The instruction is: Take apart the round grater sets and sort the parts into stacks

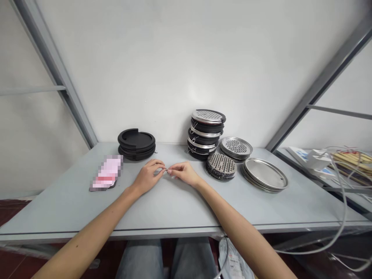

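Note:
Over the middle of the grey table, my left hand [148, 176] and my right hand [185, 173] meet with fingertips pinched together. Between them is a small metal piece [167, 169], too small to make out its kind. Left of my hands lies a stack of black round rings [137, 145], with a tiny wire piece [155, 152] by its edge. Behind my right hand rises a pile of black rings and perforated metal discs [207, 133], small wire clips hanging from its side. Nearest on the right are grater-like metal discs [222, 166].
To the right are a stack of perforated discs [236, 148] and a stack of plain metal plates [265, 174]. A blurred-out phone [106, 173] lies at left. Metal frame posts [322, 83] flank the table [162, 215]. White cables [344, 201] hang over its right side.

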### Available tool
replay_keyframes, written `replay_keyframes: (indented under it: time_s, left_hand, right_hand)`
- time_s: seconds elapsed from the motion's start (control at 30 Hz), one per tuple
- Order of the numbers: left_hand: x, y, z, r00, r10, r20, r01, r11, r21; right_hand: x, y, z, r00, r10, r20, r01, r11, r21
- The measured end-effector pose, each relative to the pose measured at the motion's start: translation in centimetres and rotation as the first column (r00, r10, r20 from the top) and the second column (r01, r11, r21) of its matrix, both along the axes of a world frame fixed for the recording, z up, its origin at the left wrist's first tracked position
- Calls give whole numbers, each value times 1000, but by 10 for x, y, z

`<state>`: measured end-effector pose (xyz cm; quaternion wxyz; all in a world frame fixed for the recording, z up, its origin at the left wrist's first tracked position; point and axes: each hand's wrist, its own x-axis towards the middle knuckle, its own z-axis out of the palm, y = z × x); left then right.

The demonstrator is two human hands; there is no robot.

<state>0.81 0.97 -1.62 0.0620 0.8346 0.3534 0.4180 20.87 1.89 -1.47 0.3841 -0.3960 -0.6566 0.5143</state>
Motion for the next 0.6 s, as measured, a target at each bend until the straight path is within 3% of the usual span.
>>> replay_keyframes:
  time_s: [0.13, 0.27, 0.33, 0.4, 0.47, 0.53, 0.6]
  left_hand:
    - [2, -3, 4, 1000, 2, 0, -2, 1000, -30]
    - [3, -4, 3, 1000, -6, -7, 5, 996, -84]
    - [2, -3, 1, 1000, -7, -26, 4, 992, -124]
    - [1, -3, 0, 999, 5, -48, -13, 988, -152]
    - [0, -3, 0, 998, 18, -67, -29, 986, -164]
    - [-1, -3, 0, 997, 15, -81, -29, 985, -170]
    - [-1, -4, 0, 996, 6, -92, -23, 983, -181]
  right_hand:
    - [-1, -1, 2, 994, -85, 72, 70, 978, 196]
    - [2, -3, 7, 973, -145, 178, 67, 922, 381]
    - [8, -3, 10, 926, -228, 300, 66, 882, 466]
    - [16, -2, 13, 823, -366, 434, 98, 845, 525]
    - [25, 0, 15, 667, -489, 562, 150, 827, 542]
    - [31, 2, 14, 502, -538, 677, 185, 832, 524]
    - [34, 2, 12, 388, -536, 750, 203, 843, 498]
